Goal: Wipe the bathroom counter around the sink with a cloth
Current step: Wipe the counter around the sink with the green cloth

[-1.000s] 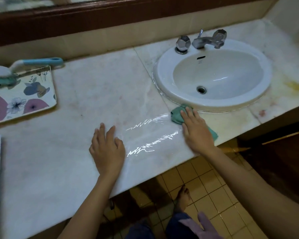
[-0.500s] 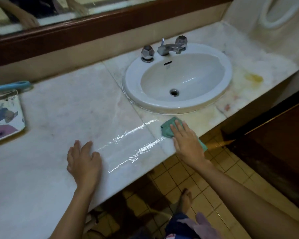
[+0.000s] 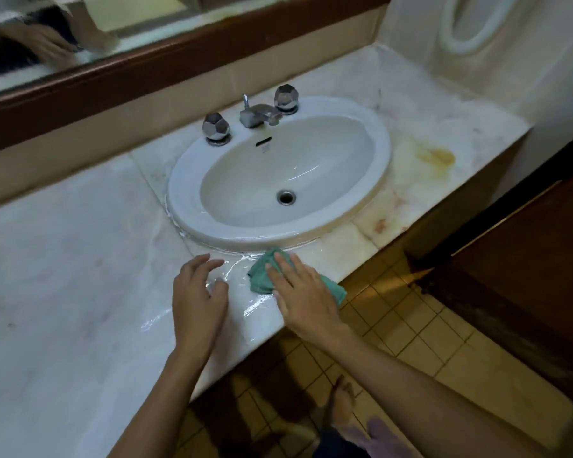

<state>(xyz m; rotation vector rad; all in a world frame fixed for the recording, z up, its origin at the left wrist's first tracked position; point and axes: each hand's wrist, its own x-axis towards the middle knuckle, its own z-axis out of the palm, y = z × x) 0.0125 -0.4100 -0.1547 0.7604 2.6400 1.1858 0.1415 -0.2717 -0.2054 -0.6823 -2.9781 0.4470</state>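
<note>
Here: fingers (image 3: 283, 264) of the right hand (image 3: 303, 294), straight and slightly spread, press flat on a crumpled teal cloth (image 3: 259, 277). The cloth is soft-woven and lies at the counter's front edge, touching the sink's near rim. Left hand (image 3: 197, 300), just beside: fingers (image 3: 201, 262) loosely curved and apart, holding nothing, over a glossy wet streak. Counter (image 3: 63, 276): pale veined marble, smooth slabs. Sink (image 3: 382, 145): oval, white glazed ceramic. Faucet (image 3: 257, 115): chrome, between two faceted knobs. Yellow stain (image 3: 439, 156): on the marble right of the sink.

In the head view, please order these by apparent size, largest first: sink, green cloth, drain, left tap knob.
1. sink
2. green cloth, partly hidden under the right hand
3. left tap knob
4. drain
</note>
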